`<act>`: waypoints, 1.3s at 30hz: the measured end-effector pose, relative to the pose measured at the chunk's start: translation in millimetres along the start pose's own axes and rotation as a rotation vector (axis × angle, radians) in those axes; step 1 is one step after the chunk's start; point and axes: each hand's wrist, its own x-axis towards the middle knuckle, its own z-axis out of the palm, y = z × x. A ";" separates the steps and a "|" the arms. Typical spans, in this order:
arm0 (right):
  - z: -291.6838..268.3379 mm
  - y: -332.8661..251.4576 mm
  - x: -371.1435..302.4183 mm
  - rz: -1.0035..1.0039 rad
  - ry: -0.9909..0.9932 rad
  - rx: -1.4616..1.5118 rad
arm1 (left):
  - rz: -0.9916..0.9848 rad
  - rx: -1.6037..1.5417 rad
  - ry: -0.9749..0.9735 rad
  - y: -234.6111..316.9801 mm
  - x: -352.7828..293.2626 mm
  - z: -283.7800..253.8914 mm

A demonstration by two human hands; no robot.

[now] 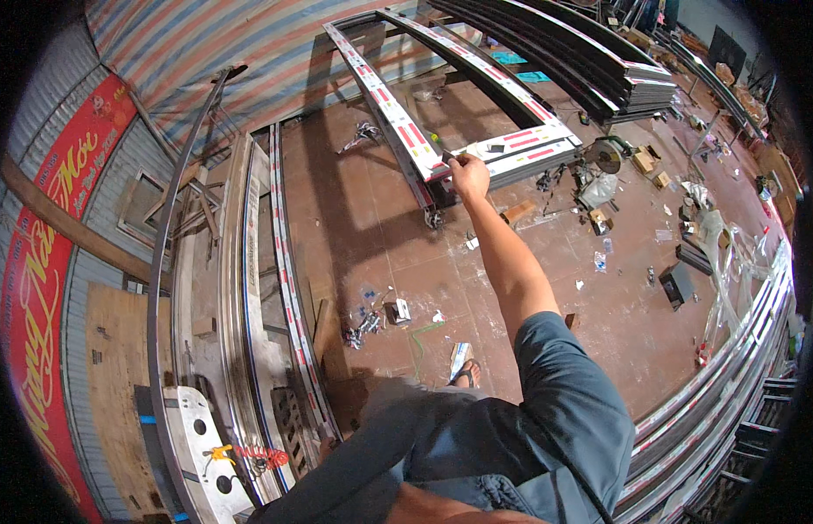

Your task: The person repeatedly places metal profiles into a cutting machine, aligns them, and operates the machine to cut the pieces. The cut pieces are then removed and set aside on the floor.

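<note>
My right hand reaches out to the near corner of a long rectangular frame covered in white film with red marks. Its fingers are closed at that corner, on something small and dark that I cannot make out. A small dark piece lies on the frame's short near side, just right of the hand. Of my left hand, only a sliver of skin shows low at the left, beside a long film-covered profile; its fingers are hidden.
Stacked dark profiles stand at the back right. A round saw blade sits right of the frame, among scraps on the brown floor. Long bars line the right side. A white plate with holes lies lower left.
</note>
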 end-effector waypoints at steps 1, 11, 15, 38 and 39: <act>9.8 3.2 14.9 -0.003 0.009 -0.009 | 0.001 0.007 -0.009 15.6 8.3 5.2; -11.7 127.8 -135.2 0.171 0.179 0.146 | 0.128 0.267 -0.322 255.7 176.4 46.7; -12.7 284.8 -356.8 0.658 -0.035 -0.131 | 0.132 0.403 -0.624 358.5 297.6 73.3; 124.2 693.8 -951.7 1.811 0.224 0.177 | 1.316 1.890 -0.987 205.1 150.3 263.2; 123.5 731.8 -957.6 1.809 0.261 0.215 | 1.330 1.932 -1.043 198.4 155.1 257.3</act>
